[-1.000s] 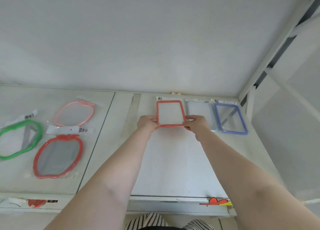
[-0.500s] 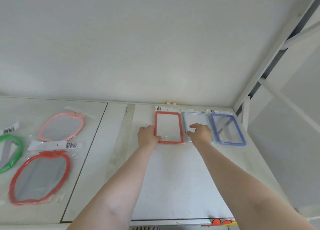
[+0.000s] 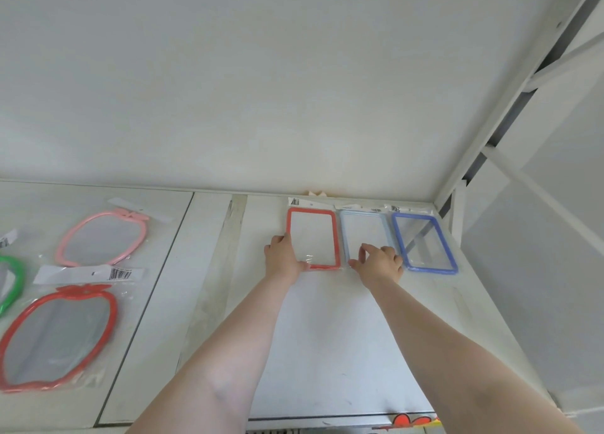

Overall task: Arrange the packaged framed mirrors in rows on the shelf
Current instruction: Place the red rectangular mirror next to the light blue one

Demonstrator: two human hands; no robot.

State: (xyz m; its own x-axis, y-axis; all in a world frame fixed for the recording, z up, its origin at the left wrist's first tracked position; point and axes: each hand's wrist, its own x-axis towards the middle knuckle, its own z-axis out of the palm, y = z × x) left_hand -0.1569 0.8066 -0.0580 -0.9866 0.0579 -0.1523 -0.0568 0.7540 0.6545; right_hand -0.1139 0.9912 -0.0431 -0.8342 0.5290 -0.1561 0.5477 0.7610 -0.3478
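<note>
The left hand (image 3: 283, 259) grips the lower left corner of the red rectangular mirror (image 3: 312, 238), thumb lying over the frame's bottom edge and fingers along its left side. At its 3 o'clock, the right hand (image 3: 379, 263) rests on the lower end of the pale blue rectangular mirror (image 3: 364, 234), fingers bent with the tips down on the packaging; whether it pinches the frame cannot be told. Both arms reach in from 6 o'clock, forearms bare and nearly straight.

The red mirror lies flat at the back of the white shelf (image 3: 327, 335), long side just beside the pale blue one. At 3 o'clock of that lies the dark blue rectangular mirror (image 3: 423, 242), close to the shelf's right post (image 3: 457, 217). All three are in clear bags with header cards toward the back wall.

Well apart at 9 o'clock, on the neighbouring shelf panel (image 3: 157, 303), lie a pink apple-shaped mirror (image 3: 103, 237), a red apple-shaped mirror (image 3: 58, 337) and, at the picture's edge, part of a green mirror (image 3: 11, 281), each bagged.
</note>
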